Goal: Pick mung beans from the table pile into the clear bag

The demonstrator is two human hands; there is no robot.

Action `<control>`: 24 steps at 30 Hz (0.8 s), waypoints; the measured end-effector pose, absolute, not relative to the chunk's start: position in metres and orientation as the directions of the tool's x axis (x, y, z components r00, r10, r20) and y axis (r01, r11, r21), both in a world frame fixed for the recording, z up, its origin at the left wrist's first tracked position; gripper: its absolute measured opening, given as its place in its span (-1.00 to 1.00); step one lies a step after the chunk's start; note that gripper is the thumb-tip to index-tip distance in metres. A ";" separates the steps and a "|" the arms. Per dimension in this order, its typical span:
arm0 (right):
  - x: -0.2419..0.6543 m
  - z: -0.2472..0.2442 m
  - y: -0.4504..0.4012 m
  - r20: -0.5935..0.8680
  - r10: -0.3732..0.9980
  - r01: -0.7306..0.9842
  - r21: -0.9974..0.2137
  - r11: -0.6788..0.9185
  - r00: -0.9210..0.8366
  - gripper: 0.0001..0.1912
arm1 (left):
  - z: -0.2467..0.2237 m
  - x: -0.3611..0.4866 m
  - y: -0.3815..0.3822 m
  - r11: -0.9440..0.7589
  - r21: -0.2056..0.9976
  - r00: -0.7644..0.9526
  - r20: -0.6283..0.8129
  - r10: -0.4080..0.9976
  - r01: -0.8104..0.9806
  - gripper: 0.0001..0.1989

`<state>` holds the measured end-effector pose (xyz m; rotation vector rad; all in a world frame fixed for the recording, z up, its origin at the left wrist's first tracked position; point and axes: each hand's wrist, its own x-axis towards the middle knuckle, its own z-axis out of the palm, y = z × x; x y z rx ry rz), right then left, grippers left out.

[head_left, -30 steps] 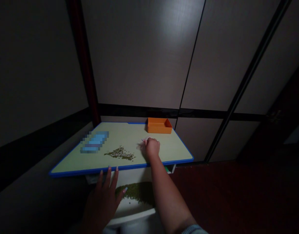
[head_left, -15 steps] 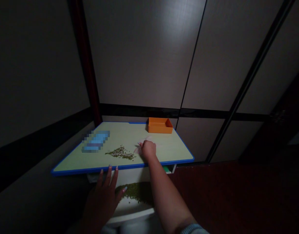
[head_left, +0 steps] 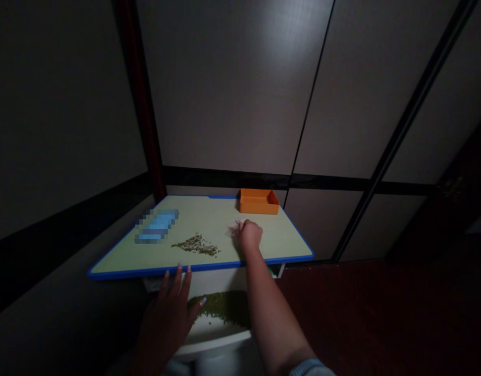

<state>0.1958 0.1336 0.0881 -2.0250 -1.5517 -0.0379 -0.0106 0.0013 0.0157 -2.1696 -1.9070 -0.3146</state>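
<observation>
My left hand (head_left: 172, 310) is open with its fingers spread, fingertips at the blue front edge of the small table (head_left: 209, 211). Low over the table, my right hand (head_left: 249, 236) is closed on a pale, thin, partly see-through sheet (head_left: 233, 228); its material is too blurred to name. To the left of that hand lies a loose scatter of small green grains (head_left: 197, 244). Below the tabletop, an open white drawer (head_left: 209, 337) holds a larger heap of similar green grains (head_left: 226, 308), partly covered by my right forearm.
An orange open box (head_left: 259, 205) stands at the table's back right. A blurred-out blue flat thing (head_left: 157, 226) lies on the left. Wardrobe panels (head_left: 228, 104) rise right behind the table, with a dark wall to the left and dark red floor to the right.
My right hand has moved a little to the right and slightly away, the pale sheet going with it and looking more bunched. My left hand stays by the table edge.
</observation>
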 end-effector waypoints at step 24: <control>0.190 0.080 0.130 0.366 0.777 0.528 -0.848 0.052 0.512 -0.67 | 0.021 -0.011 -0.002 -0.120 -0.009 0.118 0.264 0.957 0.993 -0.31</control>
